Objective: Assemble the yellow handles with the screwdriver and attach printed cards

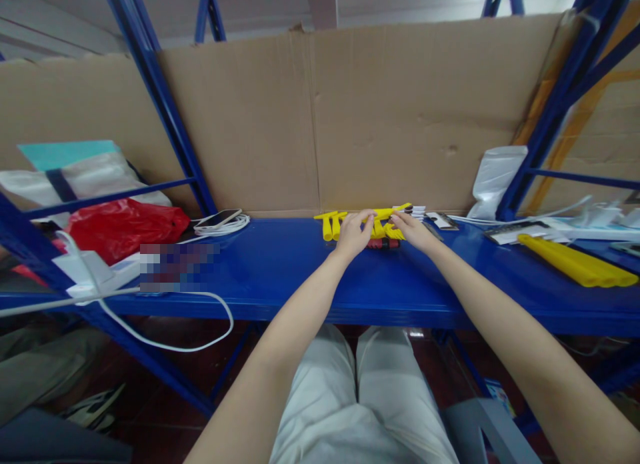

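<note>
Head camera shows, at the nearest, the pale trousers (350, 404) of the person, below the front edge of a blue table (270, 267). At the right side of this table lie several long yellow tubes (580, 261), well apart from the hands. Farther in, a red and black object (384, 244) lies between the two hands. The left hand (355, 233) is half curled above the row of short yellow pieces (327, 229), near the back of the table; its fingertips come to a thin yellow piece (385, 213). The right hand (411, 229) is also bent, fingertips beside the same thin yellow piece, and its opening looks narrow. I cannot tell whether either hand grips this piece or only touches it. Behind all stands a cardboard wall (240, 124).
</note>
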{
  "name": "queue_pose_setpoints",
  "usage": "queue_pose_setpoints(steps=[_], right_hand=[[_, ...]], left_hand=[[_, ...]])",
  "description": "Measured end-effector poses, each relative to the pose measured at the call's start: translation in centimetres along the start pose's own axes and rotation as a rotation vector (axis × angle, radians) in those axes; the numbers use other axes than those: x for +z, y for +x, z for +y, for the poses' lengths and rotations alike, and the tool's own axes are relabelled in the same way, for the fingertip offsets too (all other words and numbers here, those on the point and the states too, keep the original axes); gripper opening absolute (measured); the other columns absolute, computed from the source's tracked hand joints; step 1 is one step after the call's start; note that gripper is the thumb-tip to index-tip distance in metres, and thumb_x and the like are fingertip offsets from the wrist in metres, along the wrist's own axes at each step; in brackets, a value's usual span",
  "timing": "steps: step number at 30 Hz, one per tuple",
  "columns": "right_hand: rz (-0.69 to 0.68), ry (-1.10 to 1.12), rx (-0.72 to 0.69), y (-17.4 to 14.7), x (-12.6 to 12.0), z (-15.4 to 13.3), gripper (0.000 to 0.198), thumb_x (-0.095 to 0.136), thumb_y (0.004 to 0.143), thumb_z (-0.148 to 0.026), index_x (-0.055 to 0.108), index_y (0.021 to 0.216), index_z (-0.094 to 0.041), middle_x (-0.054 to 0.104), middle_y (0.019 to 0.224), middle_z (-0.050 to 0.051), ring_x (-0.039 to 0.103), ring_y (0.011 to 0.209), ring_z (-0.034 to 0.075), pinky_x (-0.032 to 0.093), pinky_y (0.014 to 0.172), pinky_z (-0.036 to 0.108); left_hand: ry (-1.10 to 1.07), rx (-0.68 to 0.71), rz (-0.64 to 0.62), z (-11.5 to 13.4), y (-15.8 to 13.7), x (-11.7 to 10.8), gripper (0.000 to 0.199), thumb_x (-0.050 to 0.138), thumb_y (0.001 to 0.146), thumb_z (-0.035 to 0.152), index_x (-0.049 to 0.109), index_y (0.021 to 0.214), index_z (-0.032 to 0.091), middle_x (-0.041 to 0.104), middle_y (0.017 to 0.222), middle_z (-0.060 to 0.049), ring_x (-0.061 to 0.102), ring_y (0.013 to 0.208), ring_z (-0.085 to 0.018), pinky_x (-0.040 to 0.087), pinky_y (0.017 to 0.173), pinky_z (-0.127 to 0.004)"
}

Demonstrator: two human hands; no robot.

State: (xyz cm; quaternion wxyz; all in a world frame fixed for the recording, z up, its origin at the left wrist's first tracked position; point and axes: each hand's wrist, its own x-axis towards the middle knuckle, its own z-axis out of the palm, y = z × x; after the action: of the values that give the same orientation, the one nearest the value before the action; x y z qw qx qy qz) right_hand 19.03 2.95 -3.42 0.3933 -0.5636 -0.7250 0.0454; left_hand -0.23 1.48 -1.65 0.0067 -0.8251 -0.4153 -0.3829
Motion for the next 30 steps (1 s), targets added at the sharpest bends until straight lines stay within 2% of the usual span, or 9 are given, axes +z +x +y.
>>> queue_pose_setpoints(steps=[4, 9, 13, 16, 19, 25, 30], right_hand=[[0.023, 0.251, 0.255, -0.3, -0.6, -0.8, 0.056, 0.029, 0.097, -0.043, 0.037, 0.145, -0.014, 0.061, 0.127, 0.016, 0.066, 0.104, 0.021, 0.054, 0.082, 0.031], [0.177, 0.623, 0.353, -0.8, -1.0, -2.5, 0.067, 0.041, 0.094, -0.034, 0.010, 0.153, -0.026, 0.058, 0.132, 0.011, 0.067, 0.096, 0.018, 0.055, 0.078, 0.032], [0.329, 0.756, 0.429, -0.5, -1.1, -2.7, 0.079, 0.047, 0.089, -0.026, 0.000, 0.153, -0.024, 0.062, 0.121, 0.010, 0.067, 0.092, 0.017, 0.056, 0.074, 0.030], [0.437, 0.788, 0.432, -0.2, -1.4, -2.1, 0.081, 0.049, 0.085, -0.023, 0.003, 0.152, -0.025, 0.064, 0.115, 0.009, 0.068, 0.090, 0.018, 0.056, 0.068, 0.029], [0.489, 0.833, 0.436, 0.1, -1.7, -1.4, 0.073, 0.049, 0.083, -0.022, 0.015, 0.148, -0.028, 0.065, 0.107, 0.007, 0.069, 0.082, 0.017, 0.056, 0.063, 0.027], [0.536, 0.945, 0.507, 0.0, -2.3, -1.1, 0.037, 0.044, 0.087, -0.021, 0.036, 0.123, -0.025, 0.064, 0.091, 0.001, 0.065, 0.064, 0.010, 0.050, 0.053, 0.020], [0.570, 0.937, 0.539, -0.2, -2.7, -2.0, 0.008, 0.040, 0.090, -0.022, 0.042, 0.098, -0.022, 0.062, 0.086, -0.001, 0.059, 0.054, 0.007, 0.042, 0.044, 0.016]], left_hand=[[-0.043, 0.088, 0.031, 0.3, -0.3, 0.0, 0.033, 0.035, 0.097, 0.027, 0.064, 0.114, 0.024, 0.067, 0.121, -0.002, 0.057, 0.114, -0.017, 0.040, 0.101, -0.033], [-0.153, 0.221, 0.141, -0.2, -0.2, 0.8, 0.020, 0.052, 0.091, 0.026, 0.070, 0.099, 0.021, 0.072, 0.104, -0.005, 0.063, 0.099, -0.018, 0.046, 0.093, -0.036], [-0.186, 0.282, 0.146, -0.3, -0.1, 1.3, 0.015, 0.058, 0.087, 0.023, 0.072, 0.090, 0.021, 0.074, 0.096, -0.005, 0.065, 0.093, -0.018, 0.048, 0.090, -0.036], [-0.193, 0.269, 0.125, -0.2, -0.2, 1.2, 0.015, 0.058, 0.087, 0.022, 0.072, 0.090, 0.020, 0.074, 0.097, -0.005, 0.065, 0.094, -0.018, 0.047, 0.091, -0.035], [-0.195, 0.249, 0.094, -0.1, -0.2, 1.0, 0.017, 0.057, 0.088, 0.021, 0.072, 0.094, 0.022, 0.074, 0.101, -0.003, 0.064, 0.097, -0.018, 0.046, 0.093, -0.035], [-0.189, 0.248, 0.040, -0.1, -0.3, 1.0, 0.020, 0.056, 0.087, 0.018, 0.073, 0.097, 0.020, 0.073, 0.103, -0.004, 0.063, 0.098, -0.017, 0.046, 0.094, -0.034], [-0.135, 0.243, -0.053, -0.2, -0.4, 1.2, 0.033, 0.055, 0.086, 0.017, 0.067, 0.117, 0.024, 0.072, 0.109, -0.003, 0.062, 0.100, -0.019, 0.046, 0.094, -0.036]])
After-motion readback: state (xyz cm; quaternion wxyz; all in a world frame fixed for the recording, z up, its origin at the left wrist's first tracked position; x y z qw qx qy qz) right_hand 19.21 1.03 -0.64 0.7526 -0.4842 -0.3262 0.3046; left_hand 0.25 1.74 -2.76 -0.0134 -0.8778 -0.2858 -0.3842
